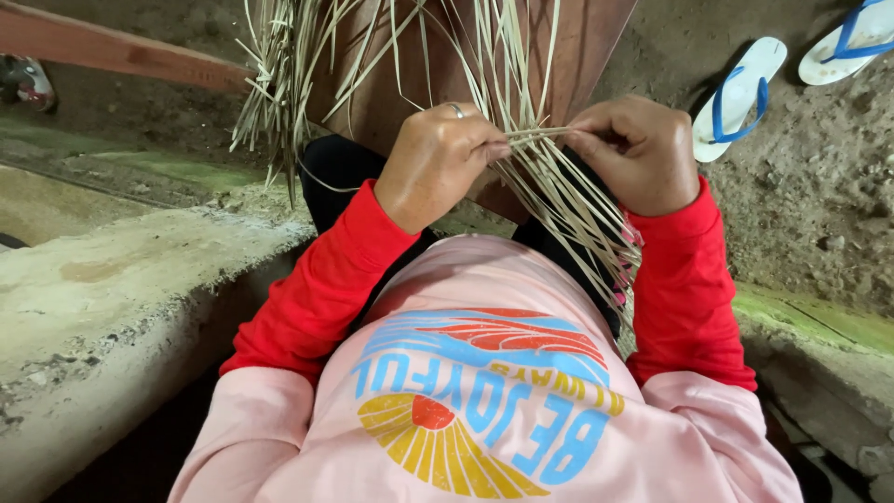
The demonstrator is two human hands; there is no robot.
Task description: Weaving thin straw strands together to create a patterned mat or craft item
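Note:
My left hand [436,163], with a ring on one finger, pinches a few pale straw strips [535,133] at its fingertips. My right hand [641,152] grips the same strips from the other side, so they stretch taut between both hands. Many more long dry strips [577,214] fan out below and above the hands, lying across a brown wooden board [372,93] that rests on my lap. Red sleeves cover both forearms, over a pink shirt with a coloured print.
A concrete ledge [112,289] runs along the left. Two white sandals with blue straps [740,93] lie on the dirt ground at the upper right. A reddish wooden beam [112,51] crosses the upper left. Mossy concrete [819,326] sits at the right.

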